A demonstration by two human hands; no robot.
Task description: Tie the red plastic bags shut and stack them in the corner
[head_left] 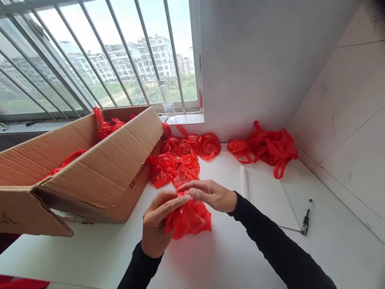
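Note:
A thin red plastic bag [192, 220] is bunched between my two hands above the white table. My left hand [159, 218] grips its gathered upper part from the left, thumb pointing right. From the other side, my right hand [215, 194] closes on the same gathered top, its fingertips meeting the left thumb. The bag's loose end hangs down towards me; what it contains, if anything, is hidden. Just beyond my hands lie several tied red bags [186, 168], grouped against the box and the wall.
On the left stands a large open cardboard box [105, 168] with red bags inside. A water bottle [167, 100] is on the windowsill. To the right are a heap of red bags [270, 146], an open notebook [270, 196] and an uncapped pen [306, 220].

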